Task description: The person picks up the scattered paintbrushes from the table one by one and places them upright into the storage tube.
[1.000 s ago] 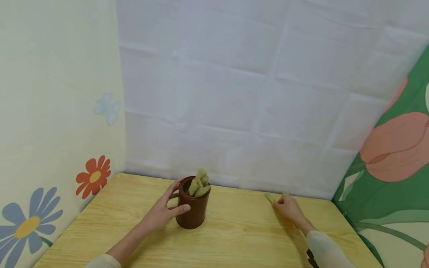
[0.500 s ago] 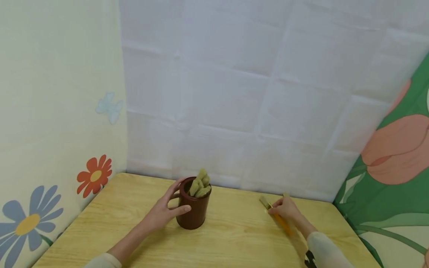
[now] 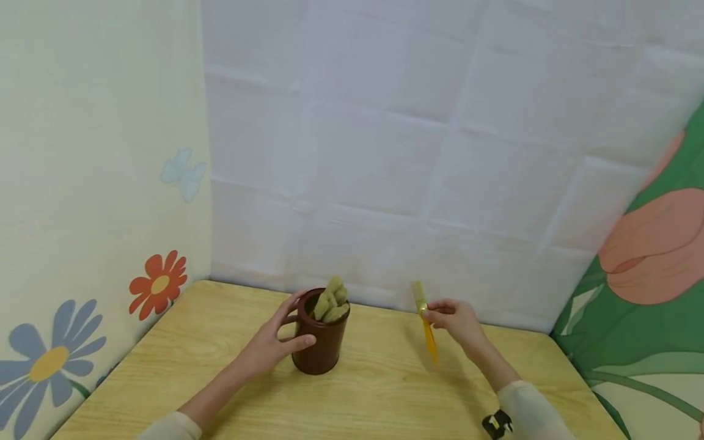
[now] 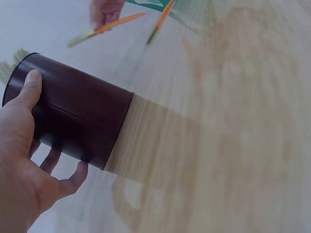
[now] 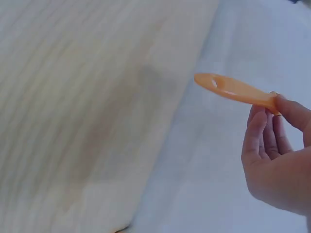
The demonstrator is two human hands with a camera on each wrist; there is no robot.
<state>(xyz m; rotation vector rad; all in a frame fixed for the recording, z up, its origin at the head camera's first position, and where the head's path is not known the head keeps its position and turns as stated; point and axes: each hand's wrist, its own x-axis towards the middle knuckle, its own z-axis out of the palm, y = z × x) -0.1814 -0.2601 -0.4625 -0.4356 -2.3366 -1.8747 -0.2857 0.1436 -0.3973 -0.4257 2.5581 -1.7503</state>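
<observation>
A dark brown mug [image 3: 320, 345] stands on the wooden table, with several pale bristle heads [image 3: 332, 302] sticking out of its top. My left hand [image 3: 269, 342] holds it from the left, thumb across the front and fingers round the far side; the left wrist view shows the thumb on the mug's wall [image 4: 77, 102]. To the right, my right hand [image 3: 459, 324] pinches a paintbrush [image 3: 431, 339] near its metal band, bristles up and orange handle hanging down. The right wrist view shows this handle [image 5: 233, 91] between thumb and fingers.
A second orange-handled brush [image 4: 161, 22] lies beyond the right hand in the left wrist view. A small black-and-yellow object [image 3: 497, 423] is beside the right sleeve. White cloth [image 3: 374, 183] hangs along the table's back edge, with flowered cloths at both sides.
My right hand has lifted the paintbrush from the table and carried it left, turning it upright with the bristles on top. The left hand and the mug have stayed in place.
</observation>
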